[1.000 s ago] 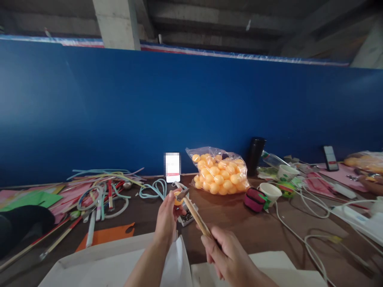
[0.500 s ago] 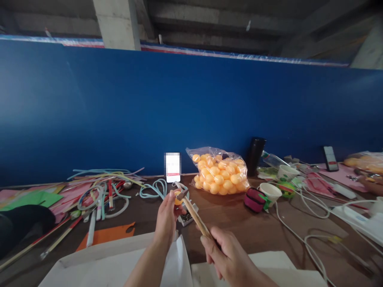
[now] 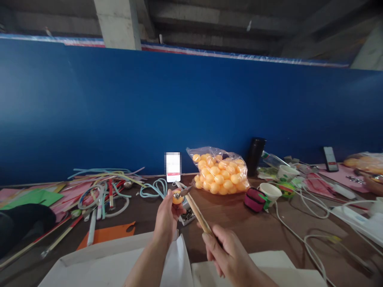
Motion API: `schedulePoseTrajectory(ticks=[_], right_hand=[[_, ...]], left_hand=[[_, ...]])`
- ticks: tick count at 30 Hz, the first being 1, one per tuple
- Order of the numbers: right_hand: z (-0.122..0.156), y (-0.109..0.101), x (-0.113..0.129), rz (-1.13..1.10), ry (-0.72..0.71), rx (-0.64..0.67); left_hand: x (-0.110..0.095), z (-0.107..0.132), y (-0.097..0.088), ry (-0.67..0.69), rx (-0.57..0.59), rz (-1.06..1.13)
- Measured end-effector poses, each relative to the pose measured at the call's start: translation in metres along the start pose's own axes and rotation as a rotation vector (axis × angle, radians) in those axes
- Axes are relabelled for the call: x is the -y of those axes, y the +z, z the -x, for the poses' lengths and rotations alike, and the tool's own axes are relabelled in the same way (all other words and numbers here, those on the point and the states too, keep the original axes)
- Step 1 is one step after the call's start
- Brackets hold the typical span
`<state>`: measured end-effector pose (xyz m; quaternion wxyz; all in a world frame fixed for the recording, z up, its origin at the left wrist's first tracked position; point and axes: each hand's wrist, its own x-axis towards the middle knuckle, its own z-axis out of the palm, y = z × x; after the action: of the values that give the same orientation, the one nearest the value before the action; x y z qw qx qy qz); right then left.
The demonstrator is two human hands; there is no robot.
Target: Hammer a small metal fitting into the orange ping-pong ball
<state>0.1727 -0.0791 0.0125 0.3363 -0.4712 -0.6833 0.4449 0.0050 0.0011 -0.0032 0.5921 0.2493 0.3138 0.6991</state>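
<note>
My left hand [image 3: 165,217] is raised over the brown table and pinches a small orange ball [image 3: 177,198] between thumb and fingers. My right hand [image 3: 229,255] is closed around the wooden handle of a small hammer [image 3: 197,211]. The hammer's metal head [image 3: 183,192] rests against the top of the ball. A small tray of tiny dark pieces [image 3: 188,215] lies on the table just beneath the hammer.
A clear bag of orange balls [image 3: 220,175] stands behind my hands. Coloured tubes and sticks [image 3: 103,191] lie at the left, white sheets [image 3: 98,263] near me. Paper cups [image 3: 271,192], a magenta pouch [image 3: 254,199], a black tumbler [image 3: 255,156], cables [image 3: 311,235] and a phone [image 3: 330,159] fill the right.
The hammer head has shifted slightly up and onto the ball; both hands stay almost in place.
</note>
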Motion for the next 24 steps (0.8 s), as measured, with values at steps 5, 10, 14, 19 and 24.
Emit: schedulePoseTrajectory(ticks=[5, 10, 14, 19, 24], right_hand=[[0.0003, -0.0001, -0.0003, 0.02, 0.01, 0.003], [0.0006, 0.0019, -0.0006, 0.009, 0.004, -0.002], [0.0001, 0.0018, -0.0012, 0.02, 0.016, 0.013], [0.0002, 0.0001, -0.0034, 0.016, -0.001, 0.015], [0.0001, -0.0004, -0.004, 0.015, -0.015, 0.026]], left_hand=[[0.0007, -0.0008, -0.0009, -0.002, -0.008, -0.009], [0.002, -0.0026, -0.0028, 0.01, 0.011, -0.008], [0.0016, -0.0027, -0.0026, -0.007, 0.013, -0.008], [0.0011, -0.0019, -0.0018, -0.005, 0.011, -0.011], [0.0005, -0.0014, -0.0004, -0.009, -0.013, -0.005]])
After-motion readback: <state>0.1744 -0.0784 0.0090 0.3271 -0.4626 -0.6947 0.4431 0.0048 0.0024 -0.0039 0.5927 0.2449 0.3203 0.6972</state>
